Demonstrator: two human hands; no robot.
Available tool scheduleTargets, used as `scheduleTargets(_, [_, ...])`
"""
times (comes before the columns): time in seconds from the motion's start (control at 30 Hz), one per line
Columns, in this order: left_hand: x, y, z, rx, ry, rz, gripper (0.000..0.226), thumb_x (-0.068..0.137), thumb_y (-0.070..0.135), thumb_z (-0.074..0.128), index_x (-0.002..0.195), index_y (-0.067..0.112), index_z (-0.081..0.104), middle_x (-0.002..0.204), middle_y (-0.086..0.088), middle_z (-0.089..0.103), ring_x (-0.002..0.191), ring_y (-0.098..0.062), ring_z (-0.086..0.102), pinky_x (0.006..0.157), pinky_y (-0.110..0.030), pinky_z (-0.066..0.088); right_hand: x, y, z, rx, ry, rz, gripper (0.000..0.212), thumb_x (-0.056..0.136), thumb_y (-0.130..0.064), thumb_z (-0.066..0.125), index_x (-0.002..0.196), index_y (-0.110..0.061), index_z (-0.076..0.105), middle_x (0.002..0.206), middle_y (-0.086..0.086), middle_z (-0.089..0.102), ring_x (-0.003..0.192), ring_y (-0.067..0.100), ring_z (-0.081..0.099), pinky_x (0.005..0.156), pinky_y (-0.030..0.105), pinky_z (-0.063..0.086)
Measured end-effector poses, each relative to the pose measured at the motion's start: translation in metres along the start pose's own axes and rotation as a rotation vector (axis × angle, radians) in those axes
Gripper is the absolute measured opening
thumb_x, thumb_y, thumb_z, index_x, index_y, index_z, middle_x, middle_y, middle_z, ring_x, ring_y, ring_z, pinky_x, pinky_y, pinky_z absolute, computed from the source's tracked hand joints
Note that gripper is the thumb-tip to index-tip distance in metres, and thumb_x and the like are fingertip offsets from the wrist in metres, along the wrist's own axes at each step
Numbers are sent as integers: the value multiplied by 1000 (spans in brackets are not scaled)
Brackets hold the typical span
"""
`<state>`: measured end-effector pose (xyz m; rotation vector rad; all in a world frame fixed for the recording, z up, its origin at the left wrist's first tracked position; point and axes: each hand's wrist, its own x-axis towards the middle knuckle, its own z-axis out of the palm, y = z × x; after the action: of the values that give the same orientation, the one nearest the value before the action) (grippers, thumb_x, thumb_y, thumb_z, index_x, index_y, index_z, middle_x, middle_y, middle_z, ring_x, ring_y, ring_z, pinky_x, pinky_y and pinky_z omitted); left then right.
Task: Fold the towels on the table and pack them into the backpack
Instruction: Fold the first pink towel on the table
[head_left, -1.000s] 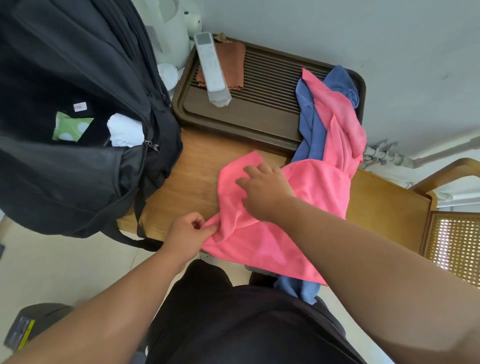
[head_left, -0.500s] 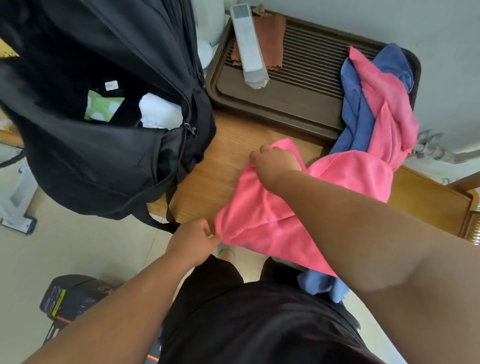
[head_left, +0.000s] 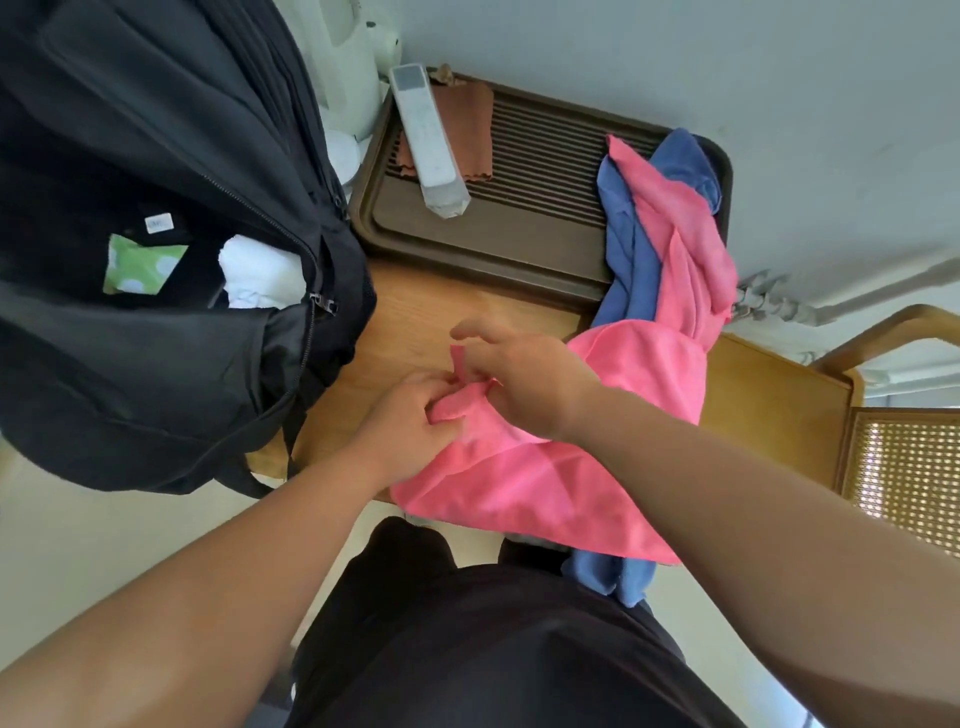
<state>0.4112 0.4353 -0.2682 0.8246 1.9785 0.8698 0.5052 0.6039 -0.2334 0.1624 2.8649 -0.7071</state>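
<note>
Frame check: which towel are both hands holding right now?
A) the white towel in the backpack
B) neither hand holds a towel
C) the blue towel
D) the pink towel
D: the left hand and the right hand both pinch a bunched corner of the pink towel, with the blue towel lying under it.

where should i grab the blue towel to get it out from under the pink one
Probably the part of the blue towel lying on the tray, taken from above: it is bare there beside the pink towel, which covers its middle. The other end hangs off the near edge of the table, close against the person's body.
</note>
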Motion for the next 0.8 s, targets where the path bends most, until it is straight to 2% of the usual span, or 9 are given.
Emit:
scheduleTargets(0.07, [0, 11, 0, -7, 13, -44, 42, 80, 7, 66, 60, 42, 55, 59, 20, 49, 58, -2, 43, 59, -27, 36, -7, 5, -7, 1, -9, 56, 19, 87, -9, 52, 97, -19, 63, 147, -12, 47, 100, 23, 64, 79, 40, 51])
scheduleTargets(0.13, [-3, 19, -2, 0, 38, -64, 43, 77, 3, 63, 53, 37, 52, 49, 15, 42, 50, -7, 37, 51, -24, 27, -12, 10, -11, 1, -26, 103, 16, 83, -7, 53, 92, -19, 58, 128, -7, 61, 96, 26, 63, 74, 38, 49])
scheduleTargets(0.2, [-10, 22, -4, -2, 60, -65, 38, 75, 2, 63, 52, 27, 45, 49, 13, 37, 49, -7, 34, 48, -20, 25, -14, 13, -13, -15, -71, 150, 20, 80, -8, 52, 93, -23, 54, 99, 0, 66, 88, 31, 61, 68, 38, 45])
scheduleTargets(0.23, [-14, 23, -5, 7, 61, -65, 36, 75, 4, 64, 55, 23, 41, 51, 12, 35, 50, -7, 32, 48, -20, 25, -15, 12, -15, -23, -96, 161, 22, 80, -9, 52, 97, -23, 54, 94, 2, 66, 86, 31, 60, 66, 38, 45])
scheduleTargets(0.37, [-30, 20, -9, 150, 44, -134, 33, 77, 15, 70, 62, 16, 40, 59, 3, 40, 54, -11, 36, 52, -28, 29, -9, 11, -21, -108, -168, 150, 37, 86, -15, 54, 122, -25, 58, 107, 2, 66, 96, 28, 61, 72, 36, 46])
scheduleTargets(0.5, [-49, 24, -12, 232, 45, -279, 31, 79, 15, 65, 60, 17, 42, 59, 5, 42, 56, -13, 40, 51, -26, 28, 15, 10, -30, -305, -228, 67, 18, 88, -19, 61, 104, -18, 69, 87, -1, 61, 82, 26, 60, 67, 35, 46])
scheduleTargets(0.6, [-58, 24, -13, -27, 30, -354, 20, 82, 12, 64, 67, 12, 50, 65, 2, 46, 63, -15, 44, 57, -29, 32, 37, -3, -42, -329, -101, 19, 17, 92, -12, 56, 101, -15, 70, 98, 4, 55, 77, 28, 58, 64, 36, 43])
scheduleTargets(0.67, [-62, 23, -14, -221, 97, -365, 13, 83, 8, 65, 74, 5, 57, 67, -1, 49, 65, -17, 47, 58, -31, 35, 52, -18, -51, -311, 37, 48, 17, 95, -10, 53, 103, -15, 67, 101, 8, 51, 71, 28, 52, 62, 36, 39])
scheduleTargets(0.8, [-64, 20, -16, -368, 263, -390, 3, 81, 9, 70, 83, 11, 70, 66, 5, 60, 65, -17, 52, 61, -33, 42, 69, -44, -56, -170, 174, 139, 21, 95, -9, 46, 103, -18, 63, 88, 5, 57, 77, 29, 54, 66, 35, 42])
